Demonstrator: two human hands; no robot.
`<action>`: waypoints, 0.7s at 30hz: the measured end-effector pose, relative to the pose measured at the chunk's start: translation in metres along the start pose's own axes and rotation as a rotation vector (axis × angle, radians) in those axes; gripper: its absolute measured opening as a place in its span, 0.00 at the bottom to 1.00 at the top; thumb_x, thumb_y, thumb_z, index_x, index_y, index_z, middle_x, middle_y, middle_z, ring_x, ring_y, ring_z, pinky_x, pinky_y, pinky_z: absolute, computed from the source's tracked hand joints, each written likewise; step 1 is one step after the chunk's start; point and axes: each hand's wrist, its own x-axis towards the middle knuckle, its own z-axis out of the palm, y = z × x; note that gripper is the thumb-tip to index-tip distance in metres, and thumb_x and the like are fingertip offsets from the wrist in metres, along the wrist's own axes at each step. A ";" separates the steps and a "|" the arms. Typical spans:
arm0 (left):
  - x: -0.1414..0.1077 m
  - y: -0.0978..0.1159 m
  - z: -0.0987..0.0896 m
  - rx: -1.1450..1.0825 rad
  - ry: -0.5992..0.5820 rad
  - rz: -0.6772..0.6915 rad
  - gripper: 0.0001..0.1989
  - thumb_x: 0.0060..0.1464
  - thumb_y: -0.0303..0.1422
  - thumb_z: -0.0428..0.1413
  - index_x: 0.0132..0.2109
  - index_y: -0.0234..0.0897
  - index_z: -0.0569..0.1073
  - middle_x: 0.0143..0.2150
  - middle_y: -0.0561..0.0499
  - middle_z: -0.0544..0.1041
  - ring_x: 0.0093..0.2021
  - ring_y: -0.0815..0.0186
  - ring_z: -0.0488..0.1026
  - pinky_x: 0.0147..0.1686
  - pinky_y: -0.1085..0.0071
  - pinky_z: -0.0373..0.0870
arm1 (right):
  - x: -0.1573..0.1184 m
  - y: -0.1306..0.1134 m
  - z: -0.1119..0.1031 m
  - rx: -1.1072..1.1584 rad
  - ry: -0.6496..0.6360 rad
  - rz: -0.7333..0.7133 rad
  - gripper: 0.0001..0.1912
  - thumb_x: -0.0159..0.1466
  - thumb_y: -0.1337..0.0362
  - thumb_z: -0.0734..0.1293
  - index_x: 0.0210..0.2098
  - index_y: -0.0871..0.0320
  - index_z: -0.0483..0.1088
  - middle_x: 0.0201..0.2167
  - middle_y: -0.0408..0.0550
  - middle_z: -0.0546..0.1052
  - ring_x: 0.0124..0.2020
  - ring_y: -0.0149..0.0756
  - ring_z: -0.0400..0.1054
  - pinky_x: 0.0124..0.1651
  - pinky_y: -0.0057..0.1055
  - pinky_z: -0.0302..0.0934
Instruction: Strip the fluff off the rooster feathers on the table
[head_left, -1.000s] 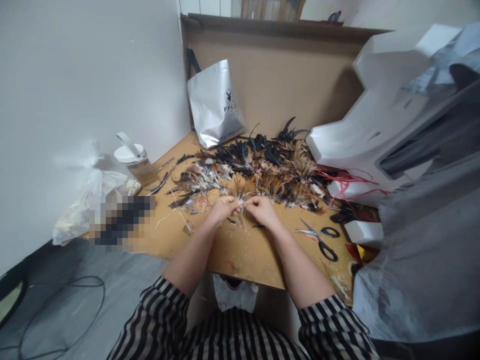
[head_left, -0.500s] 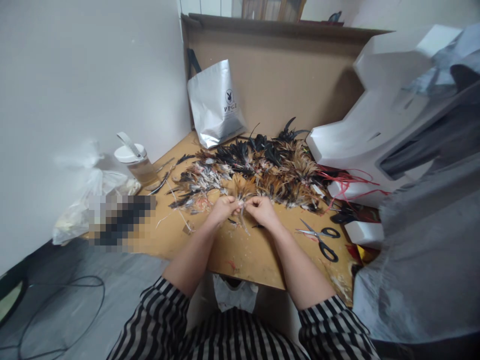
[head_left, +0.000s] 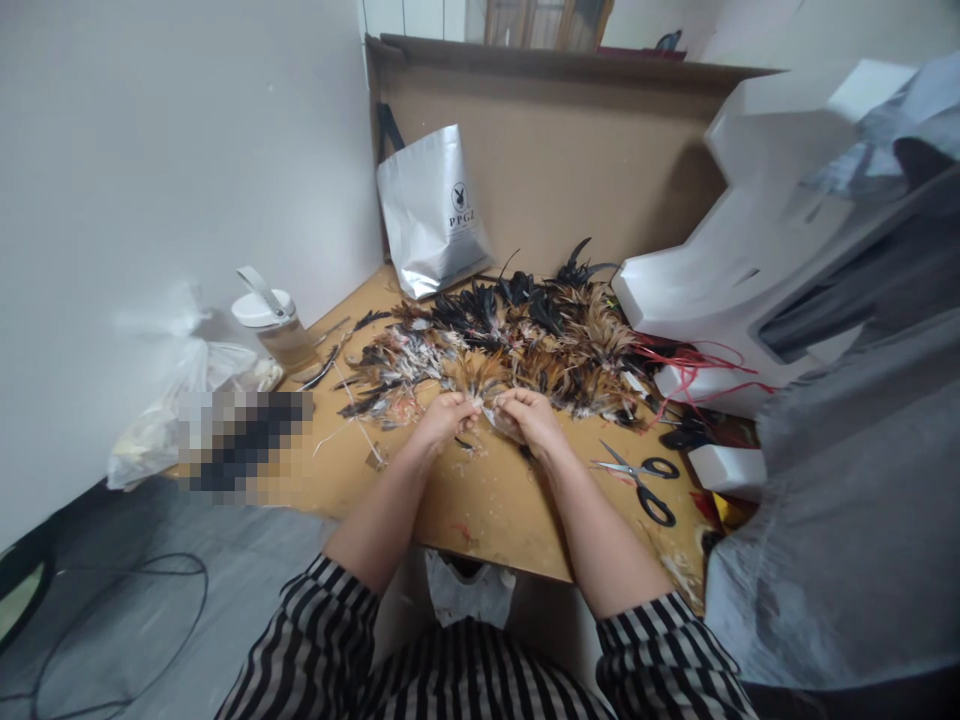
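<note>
My left hand (head_left: 448, 415) is closed in a pinch at the base of a small bunch of golden-brown feathers (head_left: 474, 372), whose tips fan out away from me. Just to its right, my right hand (head_left: 531, 415) pinches a thin, pale translucent strip (head_left: 501, 428) that runs from the feather base toward my right fingers. What the strip is made of is too small to tell. Beyond both hands lies a wide heap of black, brown and whitish feathers (head_left: 525, 315). Open black-handled scissors (head_left: 636, 470) rest on the tabletop to the right of my right forearm.
A silver bag (head_left: 429, 215) leans by the cardboard back panel (head_left: 585, 150). At left stand a lidded drink jug (head_left: 285, 335) and a plastic bag (head_left: 157, 410). White foam (head_left: 675, 285) and red strings (head_left: 697, 365) lie at right. The table's front edge (head_left: 495, 565) is near me.
The pale strip hung down below my hands before; now it slants toward my right hand. My fingers have drawn slightly apart, while my left hand keeps its pinch on the feathers.
</note>
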 end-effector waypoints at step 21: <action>-0.023 0.030 -0.066 0.257 0.161 0.025 0.15 0.34 0.37 0.64 0.24 0.29 0.70 0.19 0.52 0.70 0.18 0.76 0.64 0.20 0.79 0.59 | 0.006 -0.012 -0.040 0.976 -0.267 0.110 0.05 0.53 0.70 0.65 0.25 0.58 0.62 0.18 0.36 0.64 0.17 0.20 0.55 0.18 0.18 0.52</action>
